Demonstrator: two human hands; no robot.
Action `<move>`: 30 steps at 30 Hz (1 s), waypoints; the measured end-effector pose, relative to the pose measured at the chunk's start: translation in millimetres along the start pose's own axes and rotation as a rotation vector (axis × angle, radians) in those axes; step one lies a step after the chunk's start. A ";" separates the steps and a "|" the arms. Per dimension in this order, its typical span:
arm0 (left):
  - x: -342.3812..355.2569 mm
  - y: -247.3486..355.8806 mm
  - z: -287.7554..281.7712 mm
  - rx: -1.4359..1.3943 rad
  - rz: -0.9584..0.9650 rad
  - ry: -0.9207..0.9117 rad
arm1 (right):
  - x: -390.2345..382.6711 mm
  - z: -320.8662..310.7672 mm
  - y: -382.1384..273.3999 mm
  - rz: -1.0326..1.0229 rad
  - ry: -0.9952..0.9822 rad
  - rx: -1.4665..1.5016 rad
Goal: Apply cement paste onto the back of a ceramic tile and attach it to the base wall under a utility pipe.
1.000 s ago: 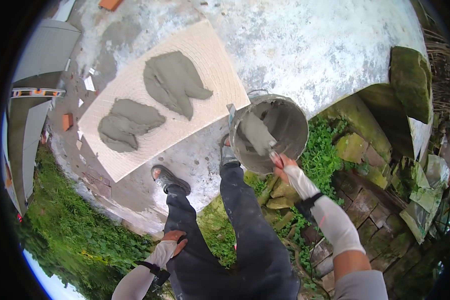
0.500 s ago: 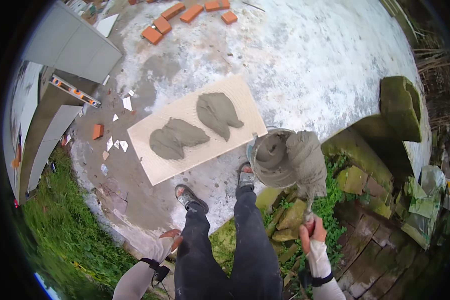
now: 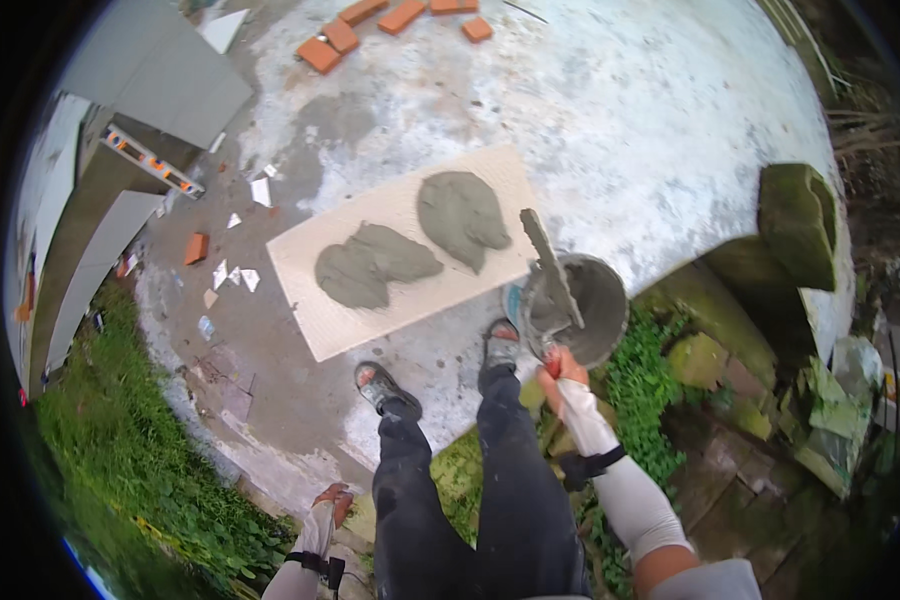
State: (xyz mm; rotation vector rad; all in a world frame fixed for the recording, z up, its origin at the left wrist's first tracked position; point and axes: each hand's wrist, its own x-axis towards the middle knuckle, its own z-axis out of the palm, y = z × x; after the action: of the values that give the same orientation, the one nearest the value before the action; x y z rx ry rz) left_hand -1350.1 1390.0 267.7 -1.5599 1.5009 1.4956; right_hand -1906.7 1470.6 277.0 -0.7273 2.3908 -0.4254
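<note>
My right hand (image 3: 563, 372) is closed round the red handle of a trowel (image 3: 552, 268). The long blade, coated in grey mortar, shows nearly edge-on and slants up over the bucket's left side toward the tile's right end. Below it stands a round bucket (image 3: 620, 305) with mortar on its inside. On the ground beside it lies a large cream tile (image 3: 305, 315), ridged on its upper face. Two spread heaps of mortar, a left heap (image 3: 355, 275) and a right heap (image 3: 460, 215), sit on it. By my left leg hangs my left hand (image 3: 334, 502), empty, with loosely bent fingers apart.
Several orange bricks (image 3: 402, 16) lie at the far side. A spirit level (image 3: 150, 160) rests by grey panels (image 3: 175, 85) at left, near white tile shards (image 3: 260, 190). Mossy blocks (image 3: 795, 225) and broken rubble border the right; grass (image 3: 120, 430) grows at lower left.
My right hand has moved up and left with the trowel, its blade turning from flat to edge-on. The large mortar load no longer shows on it. My left hand has dropped slightly lower.
</note>
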 end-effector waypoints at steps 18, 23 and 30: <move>-14.2 92.2 50.1 -0.108 -0.164 0.017 | 202.7 73.3 234.0 -0.084 -0.360 -0.519; -15.7 143.4 46.4 0.079 -0.161 0.011 | 182.0 9.9 244.7 -0.138 -0.485 -0.511; 29.1 192.2 27.9 -0.114 0.012 0.059 | 83.6 -112.1 239.9 -0.208 -0.365 -0.272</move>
State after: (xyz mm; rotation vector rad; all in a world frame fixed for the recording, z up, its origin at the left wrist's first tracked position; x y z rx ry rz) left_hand -1541.3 1354.0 294.8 -1.6772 1.4830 1.5786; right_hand -2128.3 1626.9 217.4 -1.0816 2.0540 -0.0383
